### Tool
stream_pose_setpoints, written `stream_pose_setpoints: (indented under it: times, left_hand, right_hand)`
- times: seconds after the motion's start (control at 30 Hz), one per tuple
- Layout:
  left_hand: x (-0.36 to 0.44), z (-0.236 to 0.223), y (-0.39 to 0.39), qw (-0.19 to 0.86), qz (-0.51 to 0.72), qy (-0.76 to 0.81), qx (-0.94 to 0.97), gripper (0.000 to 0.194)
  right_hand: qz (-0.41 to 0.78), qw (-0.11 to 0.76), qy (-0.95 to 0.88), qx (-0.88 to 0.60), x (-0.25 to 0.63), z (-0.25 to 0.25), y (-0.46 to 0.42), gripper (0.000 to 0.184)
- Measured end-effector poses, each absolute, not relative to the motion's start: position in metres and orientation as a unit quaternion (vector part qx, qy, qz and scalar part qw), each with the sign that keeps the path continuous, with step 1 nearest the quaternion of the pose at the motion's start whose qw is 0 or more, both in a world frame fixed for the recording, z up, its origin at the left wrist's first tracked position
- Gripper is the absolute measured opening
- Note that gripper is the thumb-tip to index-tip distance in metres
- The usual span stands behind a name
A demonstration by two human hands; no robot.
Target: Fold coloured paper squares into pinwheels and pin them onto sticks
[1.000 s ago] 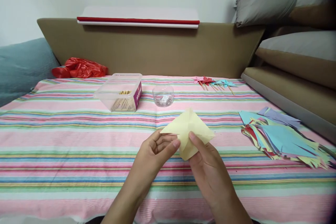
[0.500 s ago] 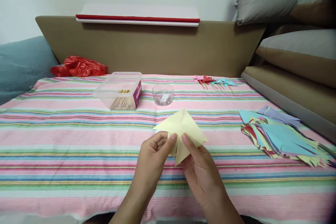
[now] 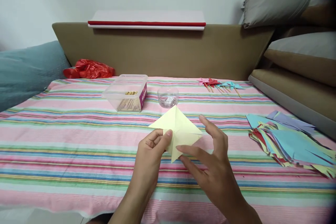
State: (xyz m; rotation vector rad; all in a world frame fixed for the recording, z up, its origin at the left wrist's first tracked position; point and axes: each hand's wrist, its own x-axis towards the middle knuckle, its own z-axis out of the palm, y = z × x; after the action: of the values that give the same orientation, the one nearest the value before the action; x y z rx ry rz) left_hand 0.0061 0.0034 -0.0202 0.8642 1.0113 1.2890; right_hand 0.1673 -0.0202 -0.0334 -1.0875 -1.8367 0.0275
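A pale yellow paper square [image 3: 181, 122] with slits cut in from its corners is held up over the striped cloth, one corner pointing away. My left hand [image 3: 153, 145] grips it on the left, thumb pressed near its middle and the other fingers curled behind. At the lower right edge, my right hand [image 3: 212, 157] has one fingertip on the front of the paper and another digit just under the edge, pinching it near the lower corner. Another finger of that hand is raised beside the right corner.
A clear tub of wooden sticks [image 3: 130, 101] and a round clear container [image 3: 168, 98] stand beyond the paper. Several finished pinwheels [image 3: 220, 84] lie at the back. A pile of slit coloured papers [image 3: 291, 143] is on the right, a red plastic bag [image 3: 90, 69] at back left.
My right hand has let go near the paper's middle and shifted to its lower right edge, with a finger raised. The left hand keeps its hold. The view has shifted slightly.
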Motion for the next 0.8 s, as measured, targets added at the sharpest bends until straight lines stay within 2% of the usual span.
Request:
stream_pose_setpoints:
  times: [0.1,0.2,0.3,0.37,0.8]
  left_hand:
    - [0.006,-0.02,0.003,0.587,0.555,0.44,0.392,0.029]
    - [0.006,-0.019,0.003,0.573,0.553,0.44,0.414,0.029]
    - [0.006,-0.016,0.002,0.561,0.546,0.441,0.44,0.029]
    - [0.007,-0.013,0.001,0.557,0.537,0.443,0.453,0.03]
    - [0.008,-0.011,-0.002,0.56,0.516,0.42,0.493,0.018]
  right_hand:
    - [0.052,0.502,-0.738,-0.449,0.161,-0.031,-0.021,0.013]
    - [0.173,0.544,-0.672,-0.472,0.155,-0.03,-0.023,0.008]
    - [0.302,0.574,-0.579,-0.494,0.152,-0.03,-0.024,0.01]
    - [0.34,0.584,-0.533,-0.51,0.151,-0.031,-0.023,0.014]
    - [0.331,0.595,-0.496,-0.539,0.154,-0.036,-0.018,0.016]
